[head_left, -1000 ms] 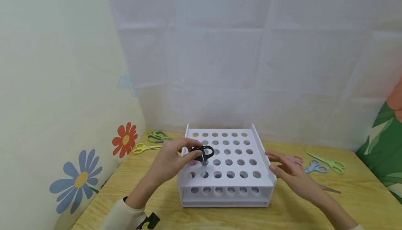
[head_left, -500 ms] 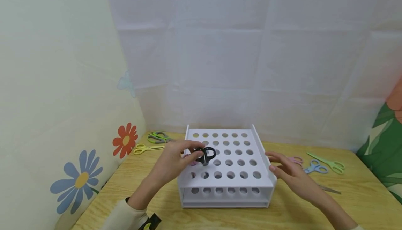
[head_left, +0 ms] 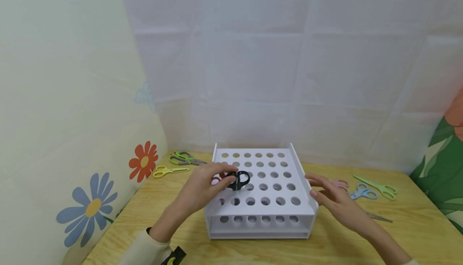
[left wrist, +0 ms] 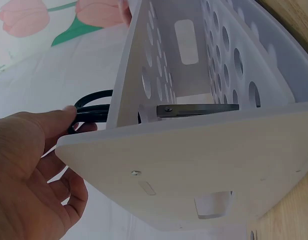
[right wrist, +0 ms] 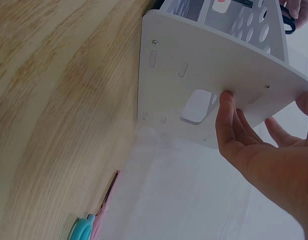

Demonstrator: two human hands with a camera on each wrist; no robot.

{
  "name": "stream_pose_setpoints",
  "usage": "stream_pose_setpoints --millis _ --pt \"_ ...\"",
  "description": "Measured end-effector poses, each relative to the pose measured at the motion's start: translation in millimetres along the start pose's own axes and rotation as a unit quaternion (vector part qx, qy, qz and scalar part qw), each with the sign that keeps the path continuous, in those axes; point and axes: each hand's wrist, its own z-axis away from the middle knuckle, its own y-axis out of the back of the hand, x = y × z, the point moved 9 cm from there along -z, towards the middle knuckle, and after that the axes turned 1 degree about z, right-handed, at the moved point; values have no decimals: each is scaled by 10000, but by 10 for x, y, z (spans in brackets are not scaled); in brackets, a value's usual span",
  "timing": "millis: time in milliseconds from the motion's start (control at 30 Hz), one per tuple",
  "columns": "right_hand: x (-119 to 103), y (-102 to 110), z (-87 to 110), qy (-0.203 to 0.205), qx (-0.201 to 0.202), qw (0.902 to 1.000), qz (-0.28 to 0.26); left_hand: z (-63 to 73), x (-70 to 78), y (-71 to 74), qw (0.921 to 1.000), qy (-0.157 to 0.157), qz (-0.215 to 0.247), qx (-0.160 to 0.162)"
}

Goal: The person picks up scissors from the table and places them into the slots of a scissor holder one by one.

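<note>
Black scissors (head_left: 238, 183), blades (left wrist: 191, 110) down, in left hand (head_left: 199, 185)

Yellow scissors (head_left: 168, 171) lie at the left of the wood-grained tabletop (head_left: 343, 243), with green-and-grey scissors (head_left: 185, 159) just beyond them on the far side. At the right are partly hidden pink-handled scissors (head_left: 341, 181), light blue scissors (head_left: 358, 194) and, farther right, light green scissors (head_left: 377, 186). A metal blade (head_left: 380, 218) points right, nearer. A creased white cloth (head_left: 231, 76) hangs at the far side. The left cream panel (head_left: 72, 96) bears a blue flower (head_left: 93, 208) and a red flower (head_left: 144, 162); green leaves (head_left: 443, 176) show at right.
</note>
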Motion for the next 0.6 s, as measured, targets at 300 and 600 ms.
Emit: stream_pose_setpoints --millis 300,600 --pt "19 14 9 -174 22 9998 68 10 11 62 9998 132 -126 24" --pt "-9 14 5 -28 45 10000 71 -4 10 177 9996 9 -36 268"
